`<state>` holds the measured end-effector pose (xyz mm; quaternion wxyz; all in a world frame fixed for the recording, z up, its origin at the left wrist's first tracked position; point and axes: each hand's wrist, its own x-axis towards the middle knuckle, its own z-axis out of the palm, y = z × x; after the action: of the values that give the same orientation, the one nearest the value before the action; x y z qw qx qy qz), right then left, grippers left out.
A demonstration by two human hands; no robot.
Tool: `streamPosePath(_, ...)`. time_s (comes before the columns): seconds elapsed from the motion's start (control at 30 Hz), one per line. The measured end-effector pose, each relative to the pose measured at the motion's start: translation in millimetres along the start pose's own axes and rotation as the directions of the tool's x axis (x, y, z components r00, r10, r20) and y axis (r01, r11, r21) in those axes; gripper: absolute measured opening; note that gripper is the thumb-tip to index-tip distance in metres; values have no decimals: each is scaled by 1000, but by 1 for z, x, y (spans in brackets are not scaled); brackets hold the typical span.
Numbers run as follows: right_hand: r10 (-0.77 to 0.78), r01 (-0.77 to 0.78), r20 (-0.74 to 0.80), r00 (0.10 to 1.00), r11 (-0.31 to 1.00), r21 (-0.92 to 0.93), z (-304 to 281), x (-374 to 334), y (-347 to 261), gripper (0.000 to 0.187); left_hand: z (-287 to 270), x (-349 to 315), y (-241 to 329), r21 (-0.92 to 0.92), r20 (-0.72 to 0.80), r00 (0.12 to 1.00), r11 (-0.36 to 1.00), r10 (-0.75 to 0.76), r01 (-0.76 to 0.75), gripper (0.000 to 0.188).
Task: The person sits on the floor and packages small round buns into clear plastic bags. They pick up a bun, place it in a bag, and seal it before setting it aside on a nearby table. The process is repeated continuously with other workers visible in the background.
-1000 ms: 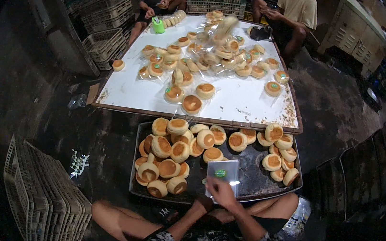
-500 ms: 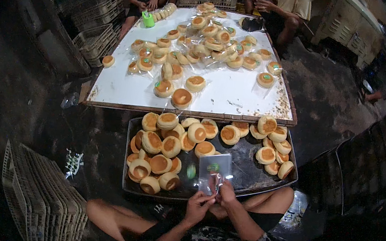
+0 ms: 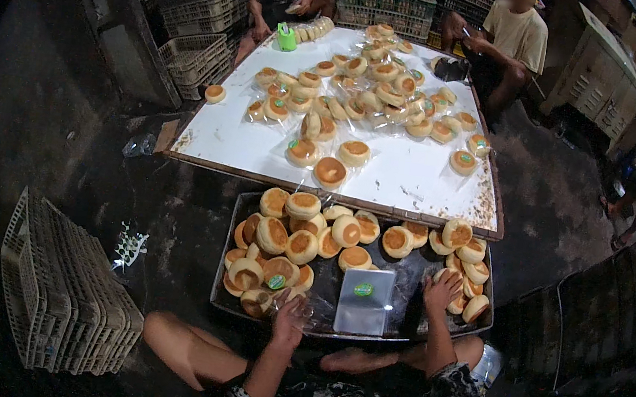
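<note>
Nearest us, our left hand (image 3: pixel 289 318) rests at the near left rim of the dark rectangular metal tray (image 3: pixel 225 298), its fingers closed on a clear crinkled plastic wrapper (image 3: pixel 303 308) beside a bagged bun with a green round sticker (image 3: pixel 277 273). Our right hand (image 3: pixel 442 289) reaches further right over the tray, fingers spread and curved, touching the small cluster of golden-brown round buns (image 3: pixel 466 284) at the right end; it grips nothing yet. Between the hands lies a flat stack of clear plastic bags with a green sticker (image 3: pixel 362 311) on bare tray. We judge the pick goes best if the right hand takes one bun from its sides without crushing it, while the left holds the wrapper open. Both forearms rise from the lower edge, the left bent inward. Further off, the white board table (image 3: pixel 408 178) carries many bagged buns, and seated people work at its far end.
</note>
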<state>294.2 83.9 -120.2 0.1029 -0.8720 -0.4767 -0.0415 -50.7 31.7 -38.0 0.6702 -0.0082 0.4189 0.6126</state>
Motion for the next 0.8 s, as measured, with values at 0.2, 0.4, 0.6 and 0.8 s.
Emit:
streamPosePath(0.2,-230,250,108,967,940,-234,28,-12,30,72,-28,16,8,13,57,998,1000,-25,25,34)
streamPosePath(0.4,-141,93,138,980,947,307,-36,11,21,37,-31,15,44,31,-139,937,947,320,-319,44)
streamPosePath(0.6,-406,-49,165,899,282,958,-74,-117,-109,57,-11,11,-9,86,56,941,937,334,-338,43)
streamPosePath(0.8,-266,-174,208,941,146,974,-106,-172,-158,61,28,-42,-15,57,153,988,998,17,-26,53)
